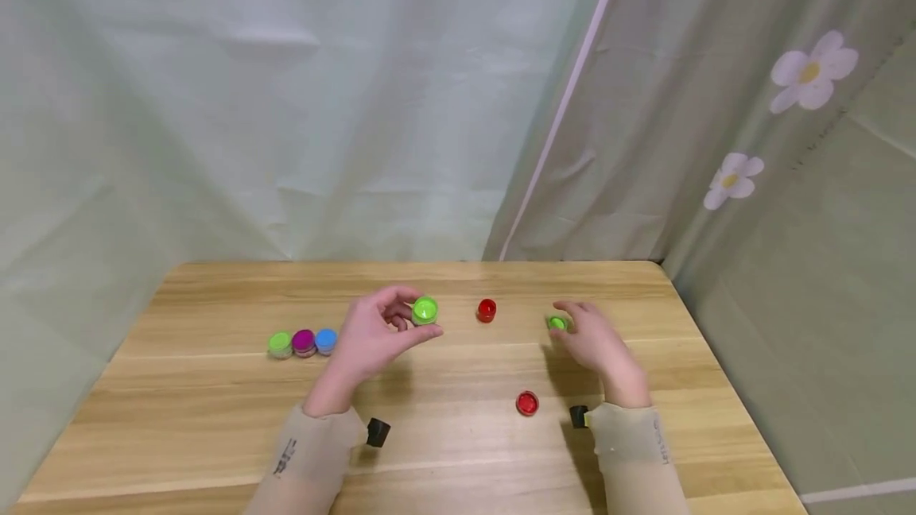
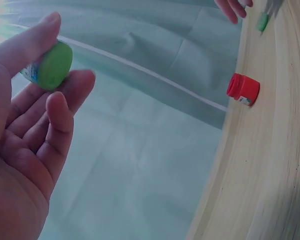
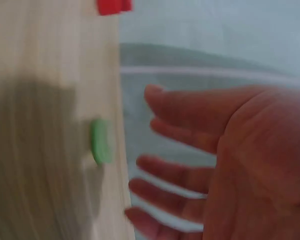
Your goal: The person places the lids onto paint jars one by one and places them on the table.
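My left hand [image 1: 370, 338] pinches a small green paint jar [image 1: 425, 311] between thumb and fingers, raised off the table. In the head view its open top faces up; in the left wrist view its green bottom or side [image 2: 56, 65] shows. My right hand [image 1: 592, 342] is over the table on the right, its fingers spread and holding nothing. Just beside those fingertips a green lid [image 1: 557, 323] lies on the wood, apart from them in the right wrist view. Between the hands stands an uncapped red jar [image 1: 487, 310], and nearer me lies a red lid [image 1: 527, 403].
Left of my left hand, a green-topped jar [image 1: 280, 344], a purple-topped jar [image 1: 304, 342] and a blue-topped jar [image 1: 326, 341] stand in a row. Behind the wooden table [image 1: 458, 451] hangs a pale curtain [image 1: 322, 102].
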`<state>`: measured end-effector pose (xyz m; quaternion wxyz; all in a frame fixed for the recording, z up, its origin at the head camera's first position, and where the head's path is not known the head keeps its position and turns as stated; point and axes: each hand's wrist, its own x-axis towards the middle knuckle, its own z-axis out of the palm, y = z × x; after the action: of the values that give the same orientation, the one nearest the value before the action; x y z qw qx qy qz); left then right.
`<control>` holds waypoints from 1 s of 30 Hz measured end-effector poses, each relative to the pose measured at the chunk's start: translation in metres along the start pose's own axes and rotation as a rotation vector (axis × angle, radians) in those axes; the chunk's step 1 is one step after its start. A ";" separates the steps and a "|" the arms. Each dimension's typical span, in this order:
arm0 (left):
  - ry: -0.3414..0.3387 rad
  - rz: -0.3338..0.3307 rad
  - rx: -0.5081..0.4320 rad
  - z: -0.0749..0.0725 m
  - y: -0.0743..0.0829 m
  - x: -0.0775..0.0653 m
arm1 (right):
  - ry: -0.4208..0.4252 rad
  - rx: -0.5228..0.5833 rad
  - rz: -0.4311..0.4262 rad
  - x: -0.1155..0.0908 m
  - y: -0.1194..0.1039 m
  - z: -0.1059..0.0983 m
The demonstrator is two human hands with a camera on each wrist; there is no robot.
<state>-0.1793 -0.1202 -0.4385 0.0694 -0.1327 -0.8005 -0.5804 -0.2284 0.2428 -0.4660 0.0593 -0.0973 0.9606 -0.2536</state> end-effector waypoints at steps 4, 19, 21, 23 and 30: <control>-0.007 -0.023 -0.037 0.003 0.003 -0.001 | -0.016 -0.055 0.066 0.002 -0.003 0.013; -0.032 -0.022 -0.059 0.006 0.007 -0.002 | 0.001 -0.116 0.108 0.002 -0.009 0.024; -0.033 -0.019 -0.063 0.007 0.007 -0.002 | 0.000 -0.121 0.110 0.002 -0.008 0.024; -0.031 -0.016 -0.060 0.007 0.007 -0.002 | -0.003 -0.121 0.111 0.002 -0.008 0.023; 0.002 -0.025 -0.038 0.005 0.007 -0.003 | -0.035 -0.107 0.125 0.000 -0.010 0.018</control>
<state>-0.1740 -0.1139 -0.4346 0.0606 -0.1233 -0.7908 -0.5965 -0.2241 0.2259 -0.4764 0.0867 -0.0448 0.9757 -0.1961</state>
